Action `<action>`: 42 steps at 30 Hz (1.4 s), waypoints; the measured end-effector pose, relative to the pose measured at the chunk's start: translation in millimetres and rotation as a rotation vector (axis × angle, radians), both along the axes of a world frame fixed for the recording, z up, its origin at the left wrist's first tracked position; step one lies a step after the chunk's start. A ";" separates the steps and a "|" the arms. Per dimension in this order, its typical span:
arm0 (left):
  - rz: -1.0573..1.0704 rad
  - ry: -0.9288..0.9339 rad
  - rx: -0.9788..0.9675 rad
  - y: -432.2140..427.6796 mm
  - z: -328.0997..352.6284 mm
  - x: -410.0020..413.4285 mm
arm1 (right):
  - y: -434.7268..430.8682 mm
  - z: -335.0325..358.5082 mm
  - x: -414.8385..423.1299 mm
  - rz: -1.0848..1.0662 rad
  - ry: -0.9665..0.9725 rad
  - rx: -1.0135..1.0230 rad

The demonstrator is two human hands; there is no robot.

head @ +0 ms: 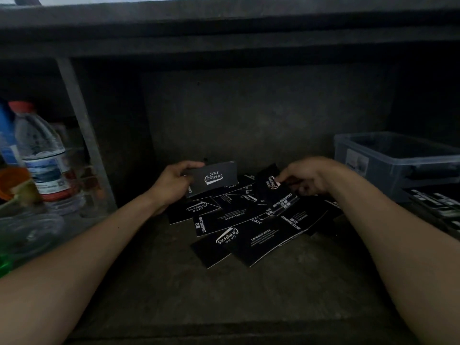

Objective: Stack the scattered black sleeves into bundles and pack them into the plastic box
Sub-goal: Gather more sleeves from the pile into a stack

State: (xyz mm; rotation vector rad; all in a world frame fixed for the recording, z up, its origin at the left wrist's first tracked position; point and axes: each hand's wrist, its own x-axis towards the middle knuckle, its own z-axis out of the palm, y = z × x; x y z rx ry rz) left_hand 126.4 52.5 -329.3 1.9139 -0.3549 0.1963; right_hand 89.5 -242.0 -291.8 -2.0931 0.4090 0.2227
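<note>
On the dark concrete shelf [174,282], flat black printed cardboard sleeves [249,227] lay scattered in an overlapping pile. Left hand [174,181] gripped one sleeve [212,179] by its end, raised above the pile. Right hand [307,178] pinched another sleeve [272,191]. Translucent plastic box [398,158] stood near, at right.

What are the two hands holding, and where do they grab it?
The left hand holds a black sleeve by its left end; the right hand pinches a second sleeve at its far edge.
</note>
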 end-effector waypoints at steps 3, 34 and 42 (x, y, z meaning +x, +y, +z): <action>-0.012 0.002 -0.015 -1.2 0.4 -0.1 | -6.0 3.7 -3.2 0.006 0.037 0.049; -0.073 -0.040 0.051 2.4 -1.8 2.4 | -3.9 2.9 -4.5 0.227 -0.217 -0.331; -0.121 0.062 -0.001 0.7 5.6 -4.9 | 35.0 9.5 2.2 0.120 -0.334 0.453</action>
